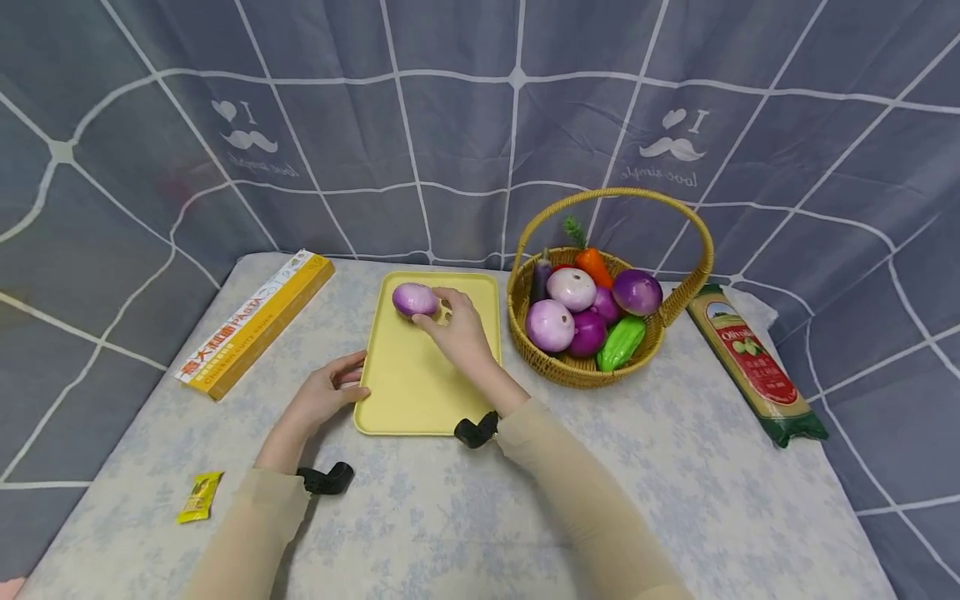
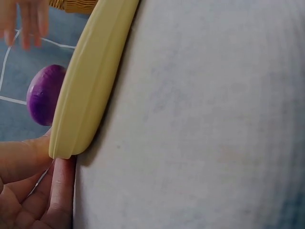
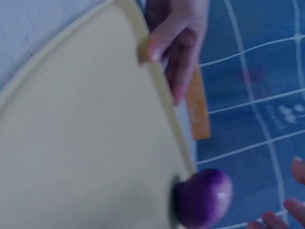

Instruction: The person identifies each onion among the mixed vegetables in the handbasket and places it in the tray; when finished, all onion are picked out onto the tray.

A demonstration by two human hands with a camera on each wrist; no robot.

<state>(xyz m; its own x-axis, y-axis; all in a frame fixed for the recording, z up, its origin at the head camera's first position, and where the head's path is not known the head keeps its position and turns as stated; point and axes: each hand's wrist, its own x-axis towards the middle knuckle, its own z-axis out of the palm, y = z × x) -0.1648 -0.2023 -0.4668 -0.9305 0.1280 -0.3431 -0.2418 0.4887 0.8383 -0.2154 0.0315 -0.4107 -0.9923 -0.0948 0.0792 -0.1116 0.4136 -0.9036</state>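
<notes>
On the surface, the tray has open room toward its near edge; the left hand pinches its left edge. The right hand, fingers parted, is clear of the onion at the far-left corner, as only the wrist views show.

I wear long cream sleeves of plain, fairly snug cloth with a few soft creases. My left sleeve, on the near left side of the yellow tray, ends in a paler, thinner-looking cuff. My right sleeve lies to the tray's near right. I also wear two small black fittings, stubby and bent like pipe elbows: the left fitting near the tray's near left corner, the right fitting at its near right corner.
</notes>
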